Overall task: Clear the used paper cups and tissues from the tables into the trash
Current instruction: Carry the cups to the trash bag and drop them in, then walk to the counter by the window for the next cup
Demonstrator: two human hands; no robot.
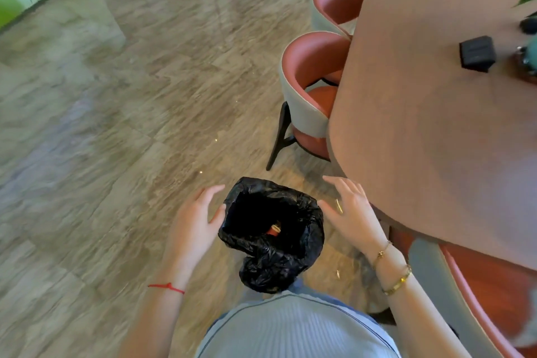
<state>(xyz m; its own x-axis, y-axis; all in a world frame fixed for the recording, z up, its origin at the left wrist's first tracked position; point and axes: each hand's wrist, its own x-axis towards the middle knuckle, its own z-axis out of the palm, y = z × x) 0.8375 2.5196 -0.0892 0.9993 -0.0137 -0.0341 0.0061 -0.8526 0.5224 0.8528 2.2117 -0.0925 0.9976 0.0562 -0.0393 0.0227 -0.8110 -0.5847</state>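
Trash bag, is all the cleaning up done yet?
Partly. The black trash bag already holds something red. Both hands, left and right, are open beside the bag, holding nothing. The table shows no cups or tissues, only a black box.

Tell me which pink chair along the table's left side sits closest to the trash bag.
The nearer pink chair, with its dark legs visible, just beyond the trash bag; the second chair sits farther up the table.

Glossy crinkled plastic trash bag [273, 235]; matt table [436, 125]
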